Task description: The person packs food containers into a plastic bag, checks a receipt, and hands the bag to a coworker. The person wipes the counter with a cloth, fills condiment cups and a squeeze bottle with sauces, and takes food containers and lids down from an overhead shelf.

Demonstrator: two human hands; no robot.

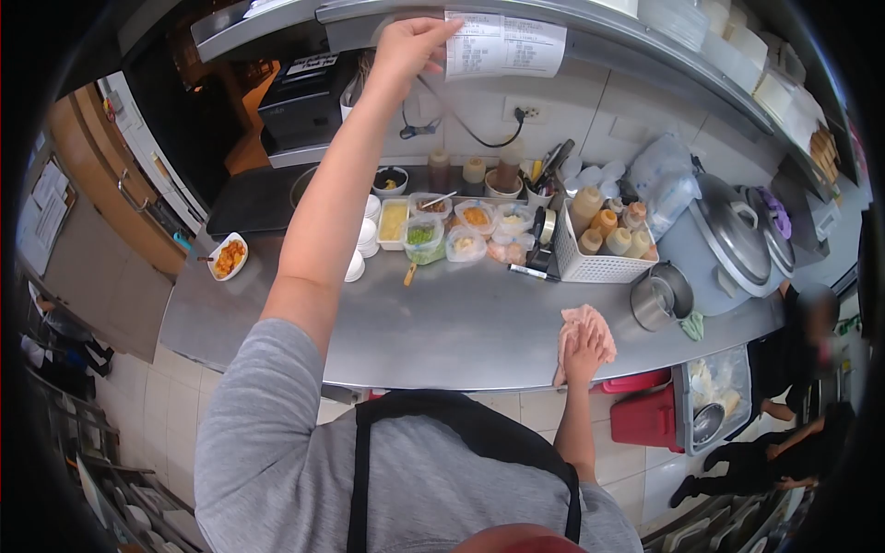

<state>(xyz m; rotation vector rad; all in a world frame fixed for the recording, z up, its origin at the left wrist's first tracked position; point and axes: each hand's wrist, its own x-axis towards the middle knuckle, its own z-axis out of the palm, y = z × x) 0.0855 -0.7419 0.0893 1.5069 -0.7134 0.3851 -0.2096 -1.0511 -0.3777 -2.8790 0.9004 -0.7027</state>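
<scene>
At the shelf, the left hand pinches the printed paper by its side, a suitable hold for something light and easily torn, while the right hand spreads open on the soft-looking cloth on the counter.

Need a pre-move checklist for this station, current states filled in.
1. Left hand at the printed slips: ok, fingers at their left edge. Firm pinch: cannot tell.
2. Slip text readable: cannot tell, too small.
3. Right hand on the pink cloth: ok, near the front edge of the steel counter.
4. Squeeze bottles contained: ok, grouped in the white basket.
5. Marker stowed: not ok, lying loose beside the basket.
6. White food bowl away from the cloth: ok, at the counter's left end.
</scene>
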